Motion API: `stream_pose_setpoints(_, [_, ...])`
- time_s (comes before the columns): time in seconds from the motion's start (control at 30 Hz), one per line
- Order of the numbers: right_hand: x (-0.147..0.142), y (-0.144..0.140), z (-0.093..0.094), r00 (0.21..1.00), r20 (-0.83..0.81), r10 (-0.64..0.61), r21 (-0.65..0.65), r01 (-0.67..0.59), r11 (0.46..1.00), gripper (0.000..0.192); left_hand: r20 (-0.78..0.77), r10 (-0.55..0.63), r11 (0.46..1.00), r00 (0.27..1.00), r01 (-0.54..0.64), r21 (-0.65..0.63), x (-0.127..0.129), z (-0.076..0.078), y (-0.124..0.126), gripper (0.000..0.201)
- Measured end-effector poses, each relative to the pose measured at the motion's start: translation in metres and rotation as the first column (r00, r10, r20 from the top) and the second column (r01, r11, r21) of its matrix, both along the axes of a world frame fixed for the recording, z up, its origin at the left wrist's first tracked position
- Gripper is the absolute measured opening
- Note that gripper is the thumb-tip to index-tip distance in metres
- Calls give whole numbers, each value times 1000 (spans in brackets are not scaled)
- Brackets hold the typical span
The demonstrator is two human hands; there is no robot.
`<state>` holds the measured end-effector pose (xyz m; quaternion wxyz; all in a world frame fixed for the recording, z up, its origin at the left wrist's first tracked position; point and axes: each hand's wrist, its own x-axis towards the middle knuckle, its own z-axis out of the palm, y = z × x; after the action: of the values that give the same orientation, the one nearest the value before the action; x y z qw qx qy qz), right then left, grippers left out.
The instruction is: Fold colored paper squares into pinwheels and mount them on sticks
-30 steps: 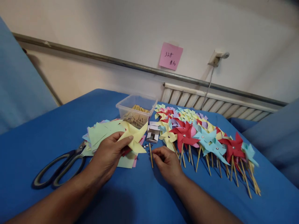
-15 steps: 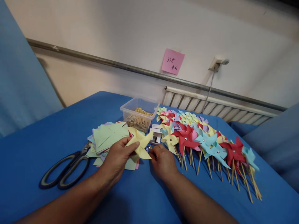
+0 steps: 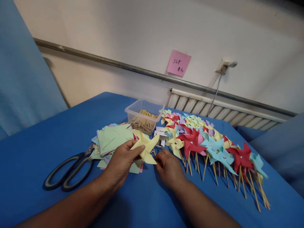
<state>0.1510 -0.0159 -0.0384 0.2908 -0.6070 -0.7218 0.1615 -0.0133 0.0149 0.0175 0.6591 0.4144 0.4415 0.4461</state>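
A blue table (image 3: 47, 133) stands against a pale wall (image 3: 142, 31) with a rail and a radiator (image 3: 213, 107). The left hand (image 3: 121, 163) pinches a folded yellow pinwheel (image 3: 146, 147) above the paper stack (image 3: 114, 139); the right hand (image 3: 168, 166) rests curled on the cloth just beside it, its grip hidden. Scissors (image 3: 68, 171) lie left, finished pinwheels (image 3: 213, 145) crowd the right, and bare cloth lies toward the near edge.

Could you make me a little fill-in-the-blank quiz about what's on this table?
1. The left hand holds a folded ____ pinwheel.
2. The scissors lie on the ____ cloth.
3. The clear tub holds wooden ____.
4. The note on the wall is ____.

Missing words: yellow; blue; sticks; pink
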Motion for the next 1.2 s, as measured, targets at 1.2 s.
stream_pose_setpoints(1.2, [6, -4, -6, 1000, 10, -15, -28, 15, 1000, 16, -15, -6, 1000, 1000, 6, 14, -1, -3, 1, 24])
